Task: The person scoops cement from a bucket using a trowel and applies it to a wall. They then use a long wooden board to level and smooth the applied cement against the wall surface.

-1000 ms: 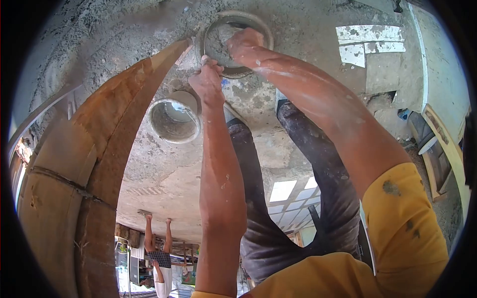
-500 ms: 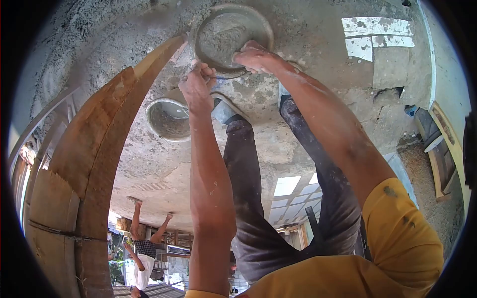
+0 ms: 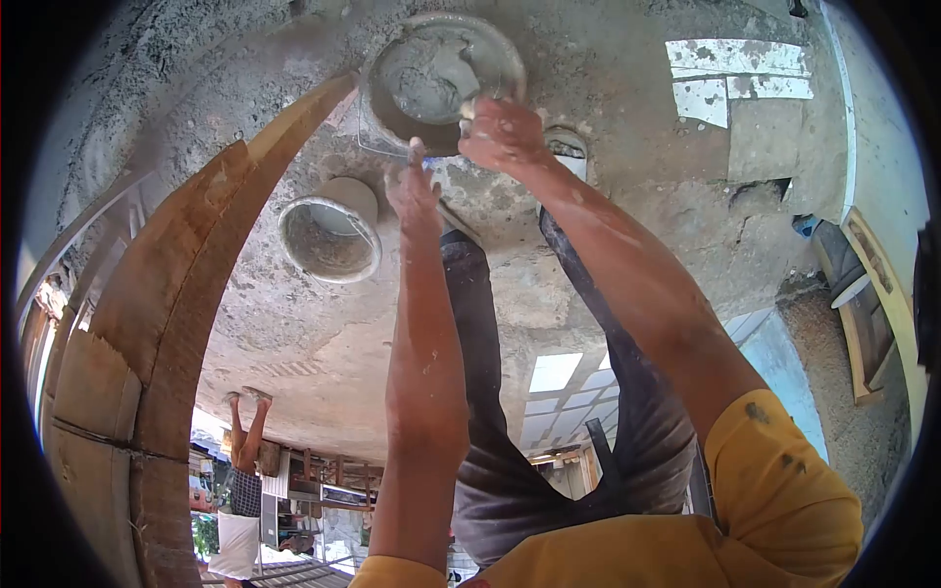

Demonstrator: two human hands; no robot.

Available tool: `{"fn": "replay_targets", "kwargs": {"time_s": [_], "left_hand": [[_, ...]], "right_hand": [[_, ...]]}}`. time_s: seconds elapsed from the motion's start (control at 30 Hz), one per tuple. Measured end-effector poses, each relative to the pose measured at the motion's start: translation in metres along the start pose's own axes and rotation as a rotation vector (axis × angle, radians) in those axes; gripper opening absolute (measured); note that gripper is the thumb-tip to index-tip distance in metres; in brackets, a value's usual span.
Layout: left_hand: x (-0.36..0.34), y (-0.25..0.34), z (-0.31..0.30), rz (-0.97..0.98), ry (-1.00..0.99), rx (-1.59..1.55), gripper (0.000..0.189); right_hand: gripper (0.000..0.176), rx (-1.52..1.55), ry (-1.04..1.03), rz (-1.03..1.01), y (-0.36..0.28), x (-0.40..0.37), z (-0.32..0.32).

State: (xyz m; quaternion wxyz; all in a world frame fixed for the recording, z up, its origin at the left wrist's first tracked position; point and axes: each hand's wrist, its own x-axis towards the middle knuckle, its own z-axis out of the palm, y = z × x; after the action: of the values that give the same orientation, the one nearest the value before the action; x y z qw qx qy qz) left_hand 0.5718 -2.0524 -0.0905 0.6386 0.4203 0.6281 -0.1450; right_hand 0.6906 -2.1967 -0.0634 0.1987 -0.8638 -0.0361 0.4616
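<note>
A round basin (image 3: 515, 83) of wet grey mortar (image 3: 421, 83) sits on the rough floor, a smooth grey lump standing up in the mix. At its near right rim, my right hand (image 3: 505, 135) is closed in a fist; what it holds, if anything, is hidden. My left hand (image 3: 416, 191) is just below the near rim, one finger stretched toward the basin and the others loosely bent and blurred. A small blue spot shows beside that fingertip; I cannot make out what it is. Left of this hand, a bucket (image 3: 330, 230) lies tilted with its mouth toward me.
A long curved wooden piece (image 3: 186, 284) rises along the left side. White tile pieces (image 3: 740, 59) lie on the floor at upper right. Wooden frames (image 3: 877, 284) stand at far right. My feet are close to the basin. Another person (image 3: 240, 500) is in the background at lower left.
My right hand has drawn back from the mortar to the near rim. My left hand has moved down and slightly right, its pinch loosened. The mortar's surface has a new raised lump.
</note>
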Motion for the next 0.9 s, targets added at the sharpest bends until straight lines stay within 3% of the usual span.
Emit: {"fn": "replay_targets", "kwargs": {"time_s": [0.07, 0.13, 0.2, 0.23, 0.3, 0.33, 0.43, 0.47, 0.53, 0.57, 0.6, 0.63, 0.67, 0.73, 0.8, 0.83, 0.87, 0.9], "left_hand": [[0.020, -0.047, 0.004, -0.172, -0.124, -0.184, 0.060], [0.025, -0.059, 0.022, -0.141, -0.236, -0.404, 0.057], [0.042, -0.075, 0.042, -0.116, -0.302, -0.567, 0.052], [0.057, -0.080, 0.052, -0.113, -0.317, -0.609, 0.048], [0.088, -0.093, 0.062, -0.108, -0.366, -0.759, 0.039], [0.098, -0.100, 0.059, -0.073, -0.311, -0.729, 0.039], [0.078, -0.084, 0.067, 0.054, -0.219, -0.655, 0.045], [0.073, -0.084, 0.058, 0.106, -0.229, -0.484, 0.045], [0.088, -0.084, 0.047, 0.161, -0.221, -0.450, 0.039], [0.097, -0.084, 0.042, 0.189, -0.216, -0.434, 0.036], [0.053, -0.044, 0.056, 0.067, -0.217, -0.515, 0.035], [0.046, -0.042, 0.055, 0.088, -0.170, -0.461, 0.035], [0.060, -0.061, 0.036, 0.303, -0.183, -0.118, 0.035], [0.057, -0.073, 0.019, 0.456, -0.176, 0.143, 0.034], [0.000, -0.053, 0.025, 0.289, -0.138, -0.034, 0.032], [-0.033, -0.037, 0.030, 0.195, -0.101, -0.134, 0.031], [-0.070, -0.024, 0.037, 0.068, -0.054, -0.249, 0.030], [-0.097, -0.024, 0.038, 0.128, -0.071, -0.244, 0.030]], "right_hand": [[0.046, -0.101, -0.119, -0.162, 0.013, 0.028, 0.024], [0.045, -0.108, -0.097, -0.103, -0.005, 0.001, -0.016], [0.046, -0.110, 0.010, -0.089, 0.010, -0.008, -0.024], [0.047, -0.199, -0.083, -0.108, 0.019, -0.003, -0.028], [0.049, -0.158, -0.031, -0.162, 0.038, -0.004, -0.026], [0.051, -0.140, -0.010, -0.207, 0.043, -0.003, -0.026], [0.057, 0.032, 0.098, -0.065, 0.049, -0.031, -0.049], [0.059, 0.007, 0.027, -0.010, 0.048, -0.041, -0.059], [0.063, -0.070, -0.070, 0.094, 0.048, -0.051, -0.089], [0.061, -0.114, -0.026, 0.041, 0.052, -0.058, -0.099], [0.059, -0.153, 0.004, -0.003, 0.065, -0.065, -0.099], [0.056, -0.181, 0.089, -0.104, 0.083, -0.069, -0.093], [0.052, -0.201, 0.158, -0.199, 0.101, -0.075, -0.081], [0.044, -0.268, 0.210, -0.306, 0.107, -0.088, -0.093], [0.036, -0.359, 0.170, -0.323, 0.096, -0.104, -0.117], [0.034, -0.270, 0.287, -0.371, 0.105, -0.093, -0.099], [0.033, -0.268, 0.277, -0.353, 0.103, -0.098, -0.096], [0.032, -0.268, 0.262, -0.327, 0.098, -0.100, -0.091]]}}
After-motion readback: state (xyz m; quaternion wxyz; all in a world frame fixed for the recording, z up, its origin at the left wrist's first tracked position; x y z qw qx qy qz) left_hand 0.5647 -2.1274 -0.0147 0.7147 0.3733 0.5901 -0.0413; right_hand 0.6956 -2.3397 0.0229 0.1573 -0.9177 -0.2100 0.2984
